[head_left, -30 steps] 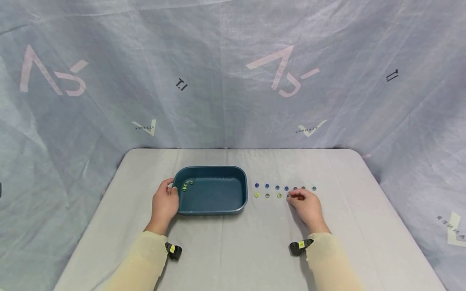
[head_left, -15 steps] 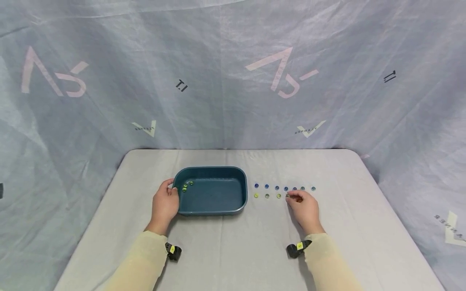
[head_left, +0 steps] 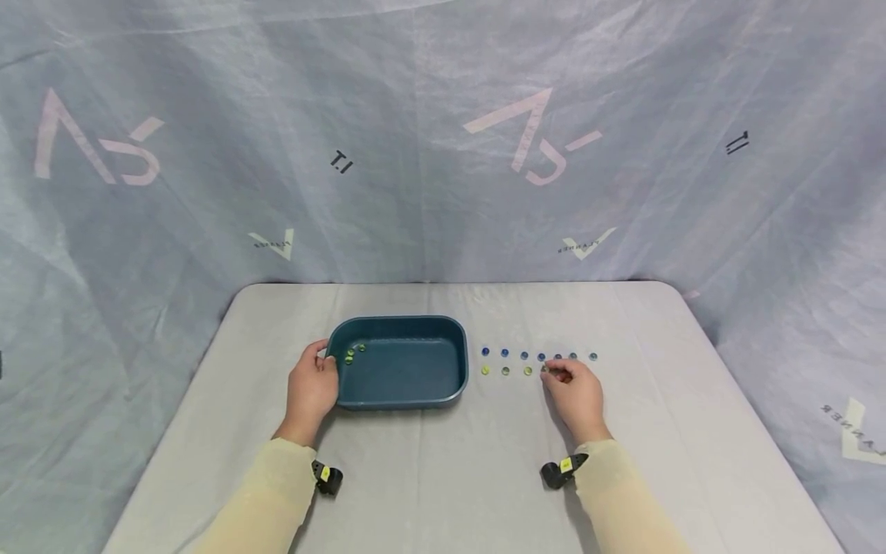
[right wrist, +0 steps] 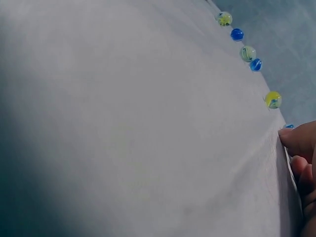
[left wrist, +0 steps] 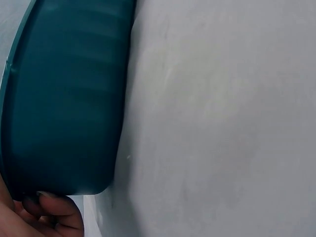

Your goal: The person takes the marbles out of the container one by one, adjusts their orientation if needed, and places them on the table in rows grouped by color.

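Note:
A dark teal plastic basin (head_left: 404,377) stands left of the table's middle, with several yellow-green marbles (head_left: 349,352) lying at its left end. My left hand (head_left: 313,388) grips the basin's left rim, thumb over the edge; in the left wrist view, curled fingers (left wrist: 61,212) press against its end wall. To the right of the basin, my right hand (head_left: 576,396) pinches a greenish marble (head_left: 544,369) between thumb and fingertips, at the right end of the front row. In the right wrist view, my right fingertips hide that marble.
Blue marbles (head_left: 504,353) form a back row, partly behind my right fingers. In front of them lie yellow-green marbles (head_left: 528,371), spaced apart. A pale cloth covers the table (head_left: 422,492), and a grey printed curtain (head_left: 415,192) hangs behind it.
My right hand has drawn slightly left, its fingers staying at the same marble. The left hand and the basin hold their place.

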A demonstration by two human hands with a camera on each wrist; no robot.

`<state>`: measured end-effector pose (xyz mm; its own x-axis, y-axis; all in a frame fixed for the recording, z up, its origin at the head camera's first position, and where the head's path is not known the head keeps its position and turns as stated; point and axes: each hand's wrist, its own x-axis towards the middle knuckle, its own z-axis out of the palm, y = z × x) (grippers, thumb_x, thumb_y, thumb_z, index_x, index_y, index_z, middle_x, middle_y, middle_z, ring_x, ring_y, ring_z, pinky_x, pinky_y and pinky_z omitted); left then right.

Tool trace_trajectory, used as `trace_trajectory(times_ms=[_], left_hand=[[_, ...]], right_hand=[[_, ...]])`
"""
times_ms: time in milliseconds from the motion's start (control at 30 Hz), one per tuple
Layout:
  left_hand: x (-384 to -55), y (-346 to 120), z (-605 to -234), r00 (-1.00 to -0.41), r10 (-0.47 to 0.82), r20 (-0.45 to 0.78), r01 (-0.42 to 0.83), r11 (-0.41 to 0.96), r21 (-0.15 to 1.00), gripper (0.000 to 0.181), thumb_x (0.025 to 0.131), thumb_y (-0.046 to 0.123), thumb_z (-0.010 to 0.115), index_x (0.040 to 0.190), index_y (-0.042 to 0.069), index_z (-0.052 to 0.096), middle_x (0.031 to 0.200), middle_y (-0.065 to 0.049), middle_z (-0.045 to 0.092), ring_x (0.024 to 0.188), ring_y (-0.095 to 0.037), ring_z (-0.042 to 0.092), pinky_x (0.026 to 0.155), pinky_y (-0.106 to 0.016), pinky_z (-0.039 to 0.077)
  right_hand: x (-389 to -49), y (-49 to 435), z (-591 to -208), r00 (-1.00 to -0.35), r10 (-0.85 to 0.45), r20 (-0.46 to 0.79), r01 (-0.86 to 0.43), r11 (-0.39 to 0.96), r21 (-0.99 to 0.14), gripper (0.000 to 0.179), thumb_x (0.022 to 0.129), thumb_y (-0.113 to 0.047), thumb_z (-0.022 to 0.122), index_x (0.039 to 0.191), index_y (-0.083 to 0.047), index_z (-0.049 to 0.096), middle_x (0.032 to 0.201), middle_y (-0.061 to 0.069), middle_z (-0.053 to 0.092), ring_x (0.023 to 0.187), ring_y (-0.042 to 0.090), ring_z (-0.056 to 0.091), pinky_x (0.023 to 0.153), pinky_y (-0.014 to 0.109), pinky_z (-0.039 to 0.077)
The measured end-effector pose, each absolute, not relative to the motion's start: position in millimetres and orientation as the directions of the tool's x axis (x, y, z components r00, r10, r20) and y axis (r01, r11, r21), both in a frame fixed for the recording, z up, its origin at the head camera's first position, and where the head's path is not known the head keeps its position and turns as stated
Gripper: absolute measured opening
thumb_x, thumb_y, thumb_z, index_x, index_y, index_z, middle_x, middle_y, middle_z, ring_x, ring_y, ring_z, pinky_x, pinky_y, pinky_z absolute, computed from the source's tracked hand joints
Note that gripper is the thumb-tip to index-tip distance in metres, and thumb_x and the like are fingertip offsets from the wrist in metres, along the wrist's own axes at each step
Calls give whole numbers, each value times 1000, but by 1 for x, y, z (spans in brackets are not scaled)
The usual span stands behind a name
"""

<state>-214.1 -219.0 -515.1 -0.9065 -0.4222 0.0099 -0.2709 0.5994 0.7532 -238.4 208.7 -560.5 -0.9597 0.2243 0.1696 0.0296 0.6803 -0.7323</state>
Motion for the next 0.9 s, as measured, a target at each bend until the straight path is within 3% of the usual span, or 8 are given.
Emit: trace_trajectory(times_ms=[567, 900], left_hand=[[-215, -219, -516, -908, -419, 20, -256, 591, 765, 37, 97, 19, 44, 134, 12, 49, 73, -7, 44, 59, -22, 42, 51, -35, 34], [-216, -220, -519, -906, -423, 12, -263, 585, 767, 38, 97, 19, 44, 134, 12, 49, 75, -7, 45, 60, -22, 43, 52, -34, 34]], right_hand=[[-238, 206, -561, -954, 235, 187, 38, 711, -702, 14, 80, -15, 72, 94, -16, 69, 82, 0, 57, 73, 16, 50, 64, 32, 40], [-238, 205, -552, -966, 247, 83, 104, 659, -745, 20, 81, -16, 72, 101, -14, 68, 86, 3, 58, 76, 18, 51, 66, 33, 42]])
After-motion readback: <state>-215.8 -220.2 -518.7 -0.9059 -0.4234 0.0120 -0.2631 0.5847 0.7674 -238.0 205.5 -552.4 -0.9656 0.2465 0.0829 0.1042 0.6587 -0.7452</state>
